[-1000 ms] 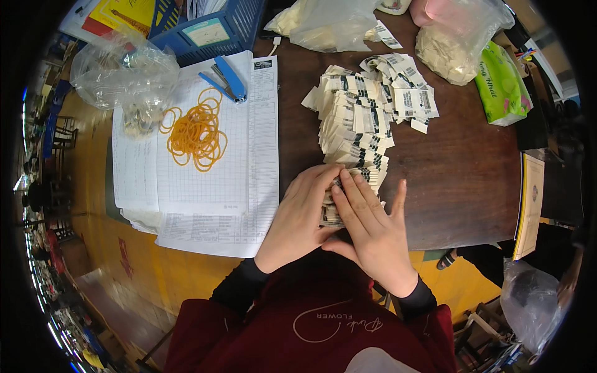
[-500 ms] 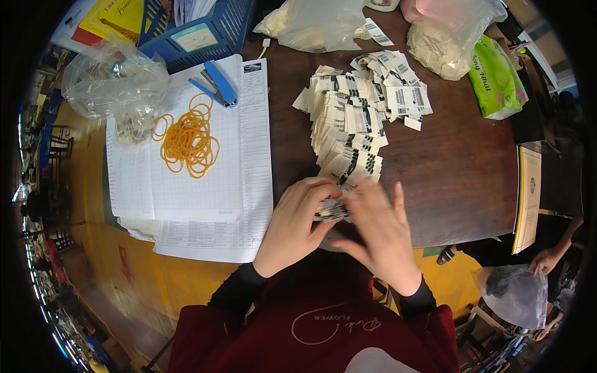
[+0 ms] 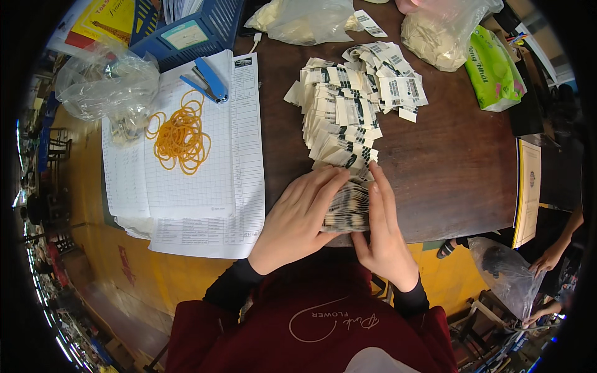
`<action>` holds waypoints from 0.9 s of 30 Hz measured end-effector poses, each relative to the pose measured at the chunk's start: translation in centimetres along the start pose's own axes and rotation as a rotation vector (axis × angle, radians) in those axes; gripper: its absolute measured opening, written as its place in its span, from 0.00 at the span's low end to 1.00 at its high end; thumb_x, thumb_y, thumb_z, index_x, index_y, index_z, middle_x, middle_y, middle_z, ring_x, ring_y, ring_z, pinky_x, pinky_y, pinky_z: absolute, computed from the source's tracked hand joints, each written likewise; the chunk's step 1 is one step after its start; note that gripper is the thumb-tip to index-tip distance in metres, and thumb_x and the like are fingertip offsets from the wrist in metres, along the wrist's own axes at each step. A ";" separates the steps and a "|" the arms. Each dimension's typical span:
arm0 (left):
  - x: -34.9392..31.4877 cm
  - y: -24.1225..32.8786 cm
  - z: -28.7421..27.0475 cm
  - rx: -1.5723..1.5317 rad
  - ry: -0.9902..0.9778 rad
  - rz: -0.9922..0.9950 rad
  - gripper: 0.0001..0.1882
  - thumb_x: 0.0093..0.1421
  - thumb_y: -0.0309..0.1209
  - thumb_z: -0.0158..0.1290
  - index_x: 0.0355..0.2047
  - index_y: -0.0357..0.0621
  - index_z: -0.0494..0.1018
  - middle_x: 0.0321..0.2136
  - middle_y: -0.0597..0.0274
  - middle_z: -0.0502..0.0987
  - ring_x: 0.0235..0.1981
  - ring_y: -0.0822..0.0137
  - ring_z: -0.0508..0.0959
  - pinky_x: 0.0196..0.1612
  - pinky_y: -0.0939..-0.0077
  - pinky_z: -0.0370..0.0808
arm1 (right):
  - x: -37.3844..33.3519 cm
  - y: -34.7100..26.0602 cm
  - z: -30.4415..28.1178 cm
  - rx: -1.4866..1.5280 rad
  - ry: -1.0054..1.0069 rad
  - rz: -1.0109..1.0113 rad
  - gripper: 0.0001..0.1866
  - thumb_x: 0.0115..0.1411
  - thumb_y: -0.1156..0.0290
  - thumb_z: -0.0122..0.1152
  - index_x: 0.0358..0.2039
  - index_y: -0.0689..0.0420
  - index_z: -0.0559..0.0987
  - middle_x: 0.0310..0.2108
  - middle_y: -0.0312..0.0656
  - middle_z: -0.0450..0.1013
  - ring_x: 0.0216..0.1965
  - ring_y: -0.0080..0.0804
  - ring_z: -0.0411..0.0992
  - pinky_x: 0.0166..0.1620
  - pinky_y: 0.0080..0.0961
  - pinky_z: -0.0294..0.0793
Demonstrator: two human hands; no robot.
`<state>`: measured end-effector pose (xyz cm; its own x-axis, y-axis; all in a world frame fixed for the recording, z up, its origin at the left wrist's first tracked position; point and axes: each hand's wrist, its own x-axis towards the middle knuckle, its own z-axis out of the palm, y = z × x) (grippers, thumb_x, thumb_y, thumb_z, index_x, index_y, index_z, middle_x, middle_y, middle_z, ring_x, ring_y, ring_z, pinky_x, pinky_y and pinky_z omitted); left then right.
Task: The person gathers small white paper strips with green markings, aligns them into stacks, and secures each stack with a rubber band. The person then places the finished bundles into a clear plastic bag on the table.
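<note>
Between my two hands, at the table's near edge, a stack of small printed labels (image 3: 346, 208) stands on its edges. My left hand (image 3: 303, 208) presses along its left side, fingers together and thumb at the near end. On the right side, my right hand (image 3: 385, 224) holds the stack with straight fingers and the thumb at the near corner. Just beyond, a long spread pile of the same cream labels (image 3: 342, 115) reaches away across the table, fanned in overlapping rows. Its nearest labels meet my fingertips.
Left on papers (image 3: 249, 155) lie orange rubber bands (image 3: 181, 140) and a blue stapler (image 3: 208, 81), beside a clear plastic bag (image 3: 109, 81) and blue basket (image 3: 186, 37). Label-filled bags (image 3: 429, 37) and a green tissue pack (image 3: 494, 71) stand far right. Another person's hand (image 3: 547, 261) holds a bag.
My right hand, blurred over the stack before, has come down against its right side. My left hand now lies flatter along the other side, and more of the stack shows.
</note>
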<state>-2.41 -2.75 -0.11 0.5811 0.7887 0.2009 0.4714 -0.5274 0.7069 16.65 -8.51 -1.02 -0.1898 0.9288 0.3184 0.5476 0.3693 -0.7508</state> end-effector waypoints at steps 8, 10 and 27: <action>0.1 -0.8 -0.7 -0.103 -0.088 -0.034 0.40 0.52 0.38 0.67 0.63 0.45 0.63 0.59 0.53 0.67 0.62 0.47 0.67 0.62 0.55 0.66 | 0.3 -0.4 -0.3 0.036 0.055 -0.011 0.43 0.49 0.85 0.66 0.67 0.53 0.63 0.71 0.67 0.45 0.70 0.73 0.49 0.68 0.57 0.55; 0.0 -0.8 -0.6 -0.067 -0.023 0.006 0.39 0.53 0.38 0.67 0.63 0.45 0.63 0.58 0.54 0.68 0.60 0.47 0.68 0.61 0.55 0.67 | 0.2 -0.9 -0.6 -0.115 -0.003 0.041 0.39 0.52 0.83 0.66 0.66 0.55 0.66 0.68 0.61 0.54 0.68 0.64 0.56 0.67 0.55 0.59; 0.4 -0.5 -0.2 0.139 -0.016 0.067 0.40 0.50 0.31 0.65 0.64 0.42 0.63 0.58 0.54 0.69 0.58 0.49 0.69 0.62 0.53 0.66 | 1.0 -0.8 -1.4 -0.310 -0.006 0.002 0.38 0.53 0.81 0.66 0.65 0.51 0.69 0.64 0.53 0.61 0.64 0.55 0.63 0.65 0.57 0.61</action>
<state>-2.54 -2.12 -0.20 0.6242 0.7457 0.2330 0.5179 -0.6183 0.5912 17.14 -7.94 0.76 -0.1931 0.9299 0.3132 0.7704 0.3413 -0.5385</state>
